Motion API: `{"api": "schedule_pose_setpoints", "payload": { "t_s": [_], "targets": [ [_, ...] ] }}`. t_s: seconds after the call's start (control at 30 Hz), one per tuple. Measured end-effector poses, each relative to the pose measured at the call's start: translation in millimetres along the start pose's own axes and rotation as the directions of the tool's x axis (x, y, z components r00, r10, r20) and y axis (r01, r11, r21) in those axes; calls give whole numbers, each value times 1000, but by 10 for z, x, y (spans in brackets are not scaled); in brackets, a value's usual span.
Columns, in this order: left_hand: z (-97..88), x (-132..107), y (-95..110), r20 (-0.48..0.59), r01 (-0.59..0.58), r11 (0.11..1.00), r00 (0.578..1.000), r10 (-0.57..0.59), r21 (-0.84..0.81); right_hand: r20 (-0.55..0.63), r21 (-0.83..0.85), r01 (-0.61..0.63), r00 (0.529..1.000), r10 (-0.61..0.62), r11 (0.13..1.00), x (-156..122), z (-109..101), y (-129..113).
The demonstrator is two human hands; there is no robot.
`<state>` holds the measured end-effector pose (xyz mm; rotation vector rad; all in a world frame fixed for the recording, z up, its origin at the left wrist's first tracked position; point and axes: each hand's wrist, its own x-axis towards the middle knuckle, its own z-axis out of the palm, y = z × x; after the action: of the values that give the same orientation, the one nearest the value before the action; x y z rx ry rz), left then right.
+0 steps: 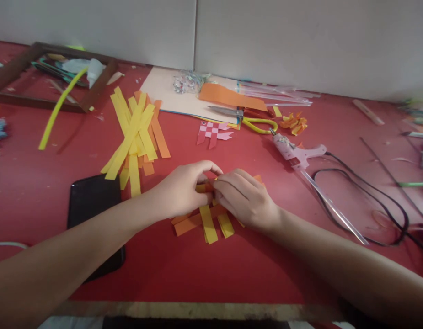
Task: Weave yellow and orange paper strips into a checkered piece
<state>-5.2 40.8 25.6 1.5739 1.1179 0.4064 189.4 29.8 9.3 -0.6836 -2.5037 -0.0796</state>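
My left hand [184,189] and my right hand [243,198] meet at the middle of the red table [232,269]. Both are closed in a pinch on a weave of yellow and orange paper strips [206,221]. The strip ends stick out below my hands toward me; the woven part is mostly hidden under my fingers. A loose pile of yellow and orange strips [136,132] lies to the upper left of my left hand.
A black phone [91,205] lies under my left forearm. A pink woven paper piece [213,133], yellow-handled scissors [245,119], a pink glue gun [297,153] with its black cord [369,196], paper sheets [184,98] and a wooden frame [53,75] lie behind.
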Motion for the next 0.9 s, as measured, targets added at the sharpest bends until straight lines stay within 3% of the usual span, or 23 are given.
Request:
{"api": "schedule_pose_setpoints", "payload": {
  "t_s": [0.47, 0.6, 0.7, 0.8, 0.9],
  "targets": [
    [-3, 7, -12, 19, -35, 999, 999, 35, 6, 1, -9, -11, 1000, 11, 1000, -5, 17, 2],
    [-4, -5, -4, 22, -11, 1000, 1000, 11, -10, -67, 29, 6, 998, -4, 1000, 12, 30, 27],
    [-13, -23, 12, 23, 20, 1000, 1000, -20, -21, -132, 121, -32, 990, 48, 992, 26, 40, 58],
    [-21, -37, 31, 10, 42, 999, 999, -42, -27, -121, 174, -75, 988, 97, 982, 32, 30, 83],
    [-23, -42, 48, 6, 52, 999, 999, -52, -10, -128, 155, -14, 991, 34, 988, 42, 3, 94]
  ]
}}
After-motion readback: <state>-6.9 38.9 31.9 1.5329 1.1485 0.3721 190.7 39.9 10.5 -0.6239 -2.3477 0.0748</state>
